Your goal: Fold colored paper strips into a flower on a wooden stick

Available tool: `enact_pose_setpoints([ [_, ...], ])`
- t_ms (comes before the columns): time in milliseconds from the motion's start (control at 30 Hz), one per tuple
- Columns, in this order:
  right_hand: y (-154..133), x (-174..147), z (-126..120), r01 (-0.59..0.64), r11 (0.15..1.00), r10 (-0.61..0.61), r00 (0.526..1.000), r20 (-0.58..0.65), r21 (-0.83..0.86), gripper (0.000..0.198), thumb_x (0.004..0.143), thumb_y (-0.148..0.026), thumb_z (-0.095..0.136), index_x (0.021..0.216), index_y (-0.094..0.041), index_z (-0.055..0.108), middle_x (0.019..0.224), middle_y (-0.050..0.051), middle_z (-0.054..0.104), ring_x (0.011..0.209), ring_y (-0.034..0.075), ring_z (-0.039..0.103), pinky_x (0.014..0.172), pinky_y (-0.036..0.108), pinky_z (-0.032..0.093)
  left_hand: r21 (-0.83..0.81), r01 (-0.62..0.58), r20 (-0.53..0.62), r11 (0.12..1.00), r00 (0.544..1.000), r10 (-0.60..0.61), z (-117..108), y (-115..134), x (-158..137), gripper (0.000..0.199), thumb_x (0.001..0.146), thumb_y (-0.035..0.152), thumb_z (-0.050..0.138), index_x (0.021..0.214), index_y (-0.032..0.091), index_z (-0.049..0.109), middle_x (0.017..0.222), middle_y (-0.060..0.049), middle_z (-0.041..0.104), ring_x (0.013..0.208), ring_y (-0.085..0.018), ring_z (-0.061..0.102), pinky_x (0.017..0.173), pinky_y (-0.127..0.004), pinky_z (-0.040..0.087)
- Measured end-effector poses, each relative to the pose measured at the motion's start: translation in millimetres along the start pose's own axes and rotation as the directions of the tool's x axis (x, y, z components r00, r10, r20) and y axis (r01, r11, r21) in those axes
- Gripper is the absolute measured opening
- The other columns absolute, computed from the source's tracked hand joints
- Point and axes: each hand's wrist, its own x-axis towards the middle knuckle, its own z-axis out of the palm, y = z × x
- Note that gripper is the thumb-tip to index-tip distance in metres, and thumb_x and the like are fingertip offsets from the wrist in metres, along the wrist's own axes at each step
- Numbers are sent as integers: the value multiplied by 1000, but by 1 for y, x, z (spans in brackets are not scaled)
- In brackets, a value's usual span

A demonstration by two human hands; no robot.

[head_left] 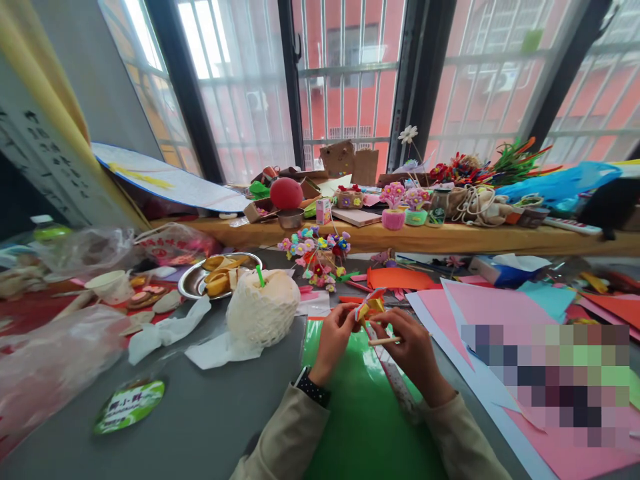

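Note:
My left hand [338,337] pinches a small folded colored-paper piece [371,304], with yellow, pink and blue showing. Opposite it, my right hand [407,343] is closed, with a thin pale stick [385,341] held between its fingers. The right fingertips are at the yellow part of the paper piece; whether they grip it, I cannot tell. Both hands are above a glossy green sheet [350,413] on the grey table. Under my right hand lies a whitish patterned strip [397,387], partly hidden by the hand.
To the left stand a net-wrapped coconut [263,307] with a green straw and a metal bowl [187,283] of peels. Crumpled tissue [170,330] lies nearby. Colored paper sheets [493,317] spread on the right. Ahead are small craft flowers [320,253] and a crowded windowsill [330,230].

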Motion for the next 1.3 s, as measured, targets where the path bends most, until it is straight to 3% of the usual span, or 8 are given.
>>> enact_pose_setpoints([
  [167, 4, 1, -1, 54, 989, -41, 995, 96, -134, 37, 75, -16, 48, 112, -25, 49, 80, 3, 53, 65, 13, 55, 55, 22, 45, 182, -105, 31, 978, 994, 101, 0, -2, -2, 22, 71, 32, 50, 83, 14, 54, 59, 2, 50, 53, -8, 45, 49, -18, 35],
  [333, 2, 0, 0, 72, 979, -51, 992, 112, -190, 27, 75, -16, 48, 100, -22, 56, 79, 4, 54, 65, 14, 55, 54, 23, 44, 259, -132, 85, 957, 990, 113, 1, -3, -3, 20, 72, 31, 49, 80, 13, 53, 58, 2, 49, 51, -7, 43, 47, -18, 32],
  [500, -1, 2, -4, 23, 996, -16, 996, 88, -86, 17, 73, -18, 50, 88, -20, 57, 78, 3, 56, 65, 13, 55, 56, 22, 43, 278, -136, 150, 951, 984, 97, -3, 10, -5, 24, 74, 36, 47, 75, 13, 55, 64, 0, 52, 57, -9, 46, 53, -20, 36],
  [700, 1, 3, -6, -195, 973, 188, 980, 69, 121, 18, 71, -30, 54, 84, -17, 53, 62, -1, 55, 47, 9, 47, 44, 20, 37, 245, -222, 242, 944, 957, 162, -9, 25, -5, 28, 69, 40, 52, 78, 15, 59, 85, -4, 53, 84, -16, 49, 72, -25, 37],
  [833, 2, 3, -10, -271, 943, 261, 962, 75, 193, 20, 72, -34, 53, 82, -17, 51, 58, -2, 52, 45, 8, 43, 41, 18, 33, -53, -6, 423, 999, 906, 28, -7, 23, -6, 42, 60, 42, 62, 91, 16, 52, 90, -5, 55, 82, -17, 52, 71, -27, 40],
  [900, 3, 4, -12, -269, 943, 263, 963, 56, 196, 18, 72, -33, 53, 80, -17, 50, 57, -3, 48, 44, 7, 40, 40, 18, 31, -98, 82, 453, 992, 891, -29, -4, 21, -7, 43, 59, 37, 65, 93, 15, 51, 88, -5, 56, 78, -15, 53, 69, -26, 40],
  [1100, -1, 7, -13, -249, 951, 239, 968, 74, 181, 18, 73, -30, 51, 85, -17, 48, 57, -4, 44, 44, 7, 36, 40, 19, 28, -27, 96, 359, 995, 930, -80, 0, 16, -8, 36, 61, 37, 63, 86, 13, 53, 78, -3, 56, 68, -12, 53, 60, -22, 40],
  [1300, -1, 7, -11, -276, 952, 272, 961, 49, 134, 15, 71, -30, 52, 77, -17, 47, 51, -6, 40, 43, 8, 36, 41, 19, 29, -95, 88, 238, 992, 969, -63, 4, 14, -7, 33, 59, 35, 65, 80, 12, 55, 78, -3, 57, 68, -12, 53, 61, -22, 40],
])
